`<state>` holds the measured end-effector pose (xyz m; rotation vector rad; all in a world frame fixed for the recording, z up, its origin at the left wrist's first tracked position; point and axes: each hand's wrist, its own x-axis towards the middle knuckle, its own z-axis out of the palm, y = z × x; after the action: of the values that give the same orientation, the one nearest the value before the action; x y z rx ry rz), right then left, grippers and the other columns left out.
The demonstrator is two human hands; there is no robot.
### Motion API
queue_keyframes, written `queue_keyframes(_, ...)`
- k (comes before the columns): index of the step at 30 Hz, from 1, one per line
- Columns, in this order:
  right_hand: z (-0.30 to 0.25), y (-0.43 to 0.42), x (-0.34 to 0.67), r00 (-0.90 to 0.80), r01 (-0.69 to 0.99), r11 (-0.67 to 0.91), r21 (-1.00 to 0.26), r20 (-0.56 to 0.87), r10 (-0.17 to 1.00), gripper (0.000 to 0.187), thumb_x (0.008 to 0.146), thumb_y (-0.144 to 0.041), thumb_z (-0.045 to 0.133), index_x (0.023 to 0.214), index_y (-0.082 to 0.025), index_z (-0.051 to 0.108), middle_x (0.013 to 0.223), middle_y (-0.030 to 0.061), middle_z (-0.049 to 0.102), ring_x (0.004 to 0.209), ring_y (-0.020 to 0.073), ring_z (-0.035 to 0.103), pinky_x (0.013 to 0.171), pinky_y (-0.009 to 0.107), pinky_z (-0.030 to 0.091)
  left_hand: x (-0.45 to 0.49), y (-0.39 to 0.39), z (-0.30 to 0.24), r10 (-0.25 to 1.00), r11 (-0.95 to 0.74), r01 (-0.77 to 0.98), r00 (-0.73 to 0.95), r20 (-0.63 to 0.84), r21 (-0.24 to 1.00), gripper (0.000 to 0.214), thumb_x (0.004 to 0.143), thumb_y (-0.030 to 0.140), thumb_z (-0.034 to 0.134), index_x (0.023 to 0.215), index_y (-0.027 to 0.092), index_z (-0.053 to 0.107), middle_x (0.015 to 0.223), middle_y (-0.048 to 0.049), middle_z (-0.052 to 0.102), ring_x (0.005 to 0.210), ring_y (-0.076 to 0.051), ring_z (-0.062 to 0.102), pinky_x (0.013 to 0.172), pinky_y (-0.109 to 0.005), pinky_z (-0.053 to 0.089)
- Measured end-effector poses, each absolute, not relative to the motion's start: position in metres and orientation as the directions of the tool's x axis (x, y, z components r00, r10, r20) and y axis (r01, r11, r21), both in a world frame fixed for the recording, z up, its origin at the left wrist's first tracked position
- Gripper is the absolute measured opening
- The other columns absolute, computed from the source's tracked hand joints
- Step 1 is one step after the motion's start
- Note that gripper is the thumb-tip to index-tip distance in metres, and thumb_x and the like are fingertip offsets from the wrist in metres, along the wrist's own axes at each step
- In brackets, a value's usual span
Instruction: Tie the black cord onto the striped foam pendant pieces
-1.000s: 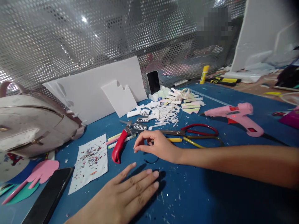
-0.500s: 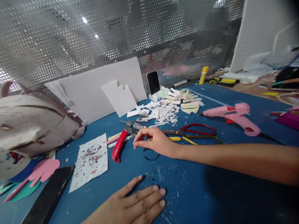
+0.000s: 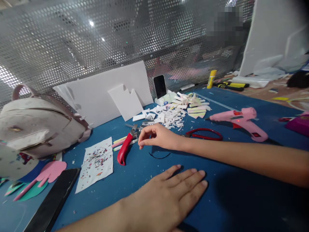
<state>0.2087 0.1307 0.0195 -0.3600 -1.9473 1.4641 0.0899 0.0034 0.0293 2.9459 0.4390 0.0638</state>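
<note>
My left hand [image 3: 166, 196] lies flat on the blue table [image 3: 135, 178], palm down with its fingers stretched out, holding nothing. Above it, my right hand [image 3: 158, 137] hovers with thumb and fingertips brought together in a pinch. Whatever it may hold is too small or hidden to make out. A thin black curved strip [image 3: 159, 157] lies on the table between the two hands. Just left of the right hand is a red-handled cutter [image 3: 125, 149] resting by several highlighter-coloured sticks [image 3: 118, 143]. Red-handled scissors [image 3: 205, 133] lie partly hidden behind my right hand and forearm.
White foam scraps [image 3: 172, 116] are heaped before a phone [image 3: 159, 87] and white boards [image 3: 96, 96]. A pink glue gun [image 3: 241, 120] with a lit red light lies right. At left are a speckled paper [image 3: 95, 164], a dark phone [image 3: 54, 199] and a pale backpack [image 3: 43, 125].
My left hand has slid right and away from me across the table, and specks that lay there no longer show. My right hand stays in nearly the same place, still pinched. The view has shifted slightly.
</note>
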Motion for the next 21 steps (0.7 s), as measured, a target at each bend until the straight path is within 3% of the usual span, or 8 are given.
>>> queue_keyframes(3,0.02,0.131,0.21,-0.74,-0.155,0.342,-0.927,0.339,0.581,0.004,0.084,-0.019,0.071,0.084,-0.015,0.07,0.078,0.0024,0.073,0.078,0.0147,0.069,0.076,0.027,0.052,0.101,0.014,0.023,0.337,-0.912,0.311,0.94,0.057,0.268,0.082,0.097,0.056,0.046,0.154,0.002,0.025,0.161,-0.0193,0.025,0.15,-0.027,0.024,0.123,-0.045,0.016)
queue_keyframes(9,0.024,0.131,0.213,-0.74,-0.167,0.375,-0.912,0.367,0.563,0.003,0.084,-0.018,0.07,0.085,-0.016,0.069,0.08,0.0019,0.072,0.081,0.0149,0.069,0.077,0.027,0.052,0.087,0.016,0.028,0.339,-0.895,0.33,0.94,-0.025,0.301,0.079,0.096,0.059,0.045,0.153,0.006,0.03,0.159,-0.0186,0.031,0.148,-0.029,0.03,0.123,-0.05,0.013)
queue_keyframes(12,0.026,0.13,0.213,-0.738,-0.154,0.383,-0.911,0.364,0.568,0.001,0.085,-0.016,0.069,0.084,-0.015,0.069,0.079,0.0019,0.072,0.081,0.0147,0.069,0.076,0.027,0.052,0.071,0.01,0.039,0.385,-0.887,0.397,0.918,-0.097,0.235,0.075,0.098,0.057,0.043,0.153,0.008,0.03,0.158,-0.0152,0.036,0.149,-0.028,0.028,0.124,-0.049,0.007)
queue_keyframes(16,0.026,0.13,0.212,-0.729,-0.145,0.39,-0.909,0.365,0.579,0.001,0.084,-0.015,0.069,0.083,-0.014,0.069,0.078,0.0024,0.072,0.078,0.0143,0.068,0.074,0.027,0.051,0.07,-0.003,0.041,0.45,-0.884,0.448,0.893,-0.023,0.135,0.073,0.098,0.056,0.045,0.151,0.008,0.035,0.155,-0.0162,0.042,0.144,-0.031,0.037,0.122,-0.05,0.019)
queue_keyframes(18,0.025,0.131,0.212,-0.732,-0.149,0.395,-0.906,0.37,0.572,0.002,0.084,-0.016,0.07,0.084,-0.015,0.069,0.078,0.0026,0.072,0.079,0.0145,0.068,0.075,0.028,0.051,0.08,-0.014,0.031,0.381,-0.924,0.378,0.923,0.056,0.052,0.06,0.102,0.045,0.041,0.15,0.008,0.038,0.155,-0.0117,0.042,0.144,-0.026,0.039,0.122,-0.043,0.025)
queue_keyframes(19,0.025,0.131,0.212,-0.737,-0.153,0.396,-0.905,0.371,0.565,0.003,0.084,-0.018,0.07,0.084,-0.015,0.069,0.079,0.0027,0.072,0.08,0.0147,0.068,0.076,0.028,0.051,0.087,-0.021,0.022,0.339,-0.939,0.344,0.932,0.127,-0.019,0.048,0.105,0.032,0.039,0.149,0.013,0.04,0.155,-0.005,0.043,0.145,-0.019,0.038,0.122,-0.038,0.026)
queue_keyframes(21,0.024,0.13,0.213,-0.743,-0.156,0.395,-0.906,0.371,0.558,0.003,0.085,-0.019,0.07,0.084,-0.016,0.07,0.08,0.0028,0.072,0.08,0.0149,0.068,0.077,0.029,0.051,0.1,-0.034,0.002,0.233,-0.949,0.276,0.94,0.249,-0.154,0.043,0.106,0.034,0.036,0.148,0.024,0.042,0.156,0.0066,0.04,0.148,-0.011,0.029,0.118,-0.033,0.036)
